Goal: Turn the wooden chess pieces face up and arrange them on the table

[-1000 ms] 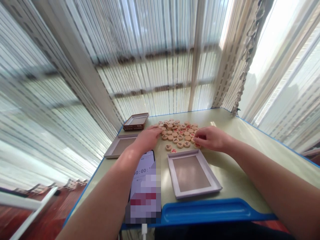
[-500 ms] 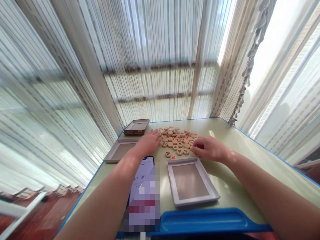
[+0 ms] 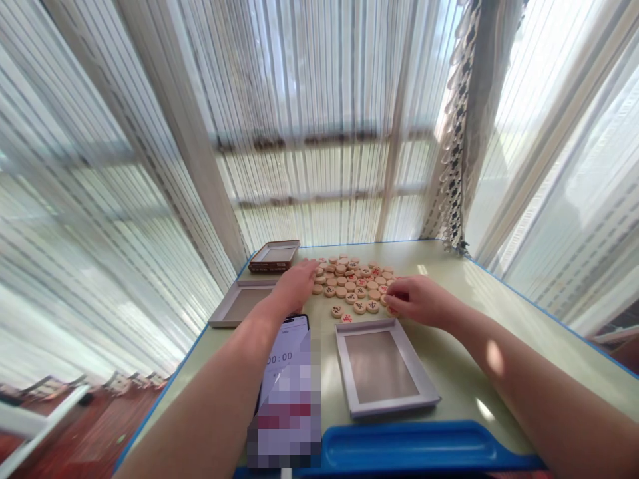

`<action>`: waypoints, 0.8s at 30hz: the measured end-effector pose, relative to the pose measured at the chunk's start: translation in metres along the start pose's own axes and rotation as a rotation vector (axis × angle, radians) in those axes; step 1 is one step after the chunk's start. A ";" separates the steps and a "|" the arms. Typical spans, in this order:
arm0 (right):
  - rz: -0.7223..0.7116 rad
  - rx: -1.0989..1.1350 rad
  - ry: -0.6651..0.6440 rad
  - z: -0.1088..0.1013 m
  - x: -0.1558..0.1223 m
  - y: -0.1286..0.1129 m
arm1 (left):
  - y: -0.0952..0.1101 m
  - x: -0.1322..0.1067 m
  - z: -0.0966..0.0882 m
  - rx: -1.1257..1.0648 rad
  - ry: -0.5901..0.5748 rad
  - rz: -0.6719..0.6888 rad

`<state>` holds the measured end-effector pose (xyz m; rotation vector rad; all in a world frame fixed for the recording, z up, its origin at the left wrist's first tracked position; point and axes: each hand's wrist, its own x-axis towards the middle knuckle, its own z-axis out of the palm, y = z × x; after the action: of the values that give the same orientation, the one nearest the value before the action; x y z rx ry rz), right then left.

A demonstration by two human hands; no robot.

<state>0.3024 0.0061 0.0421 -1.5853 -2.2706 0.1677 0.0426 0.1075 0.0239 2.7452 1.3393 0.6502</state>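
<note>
Fingers point(image 3: 305, 270) of the left hand point(image 3: 294, 286): stretched out and released, tips lying at the left edge of the wooden discs point(image 3: 352, 283), as half a second ago. Fingers point(image 3: 392, 293) of the right hand point(image 3: 419, 299): curled together over a disc at the cluster's right edge; whether they grasp it cannot be told. Both hands keep their earlier places. The view has swung a little, bringing a dark-trimmed curtain point(image 3: 456, 133) further into the upper right.

Surface: pale green desk point(image 3: 504, 313), blue-edged.
- Far left: a grey tray point(image 3: 239, 304), with a brown box point(image 3: 274, 255) behind it.
- Beside the left forearm: a phone point(image 3: 287, 342), screen lit, lower part blurred.
- Mid-desk: the discs, flat in a loose cluster, marked red or black.
- Just in front of them: a second grey tray point(image 3: 382, 366).
- Near edge: a blue tray point(image 3: 414, 444).

Room: sheer striped curtains point(image 3: 309, 120) hang before windows on every side.

Edges: the first grey tray lies at the desk's left edge. A broad stretch of desk top shows between the right forearm and the right edge.
</note>
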 end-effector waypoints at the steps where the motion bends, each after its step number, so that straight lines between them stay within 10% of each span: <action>1: -0.004 0.000 0.002 0.000 0.000 0.000 | -0.002 0.001 0.001 0.012 -0.031 -0.004; 24: 0.041 0.015 0.070 0.009 0.005 0.003 | 0.019 -0.011 -0.010 -0.051 -0.111 0.119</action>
<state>0.3003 0.0133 0.0336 -1.6061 -2.1802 0.1380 0.0475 0.0855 0.0331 2.7915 1.1293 0.5199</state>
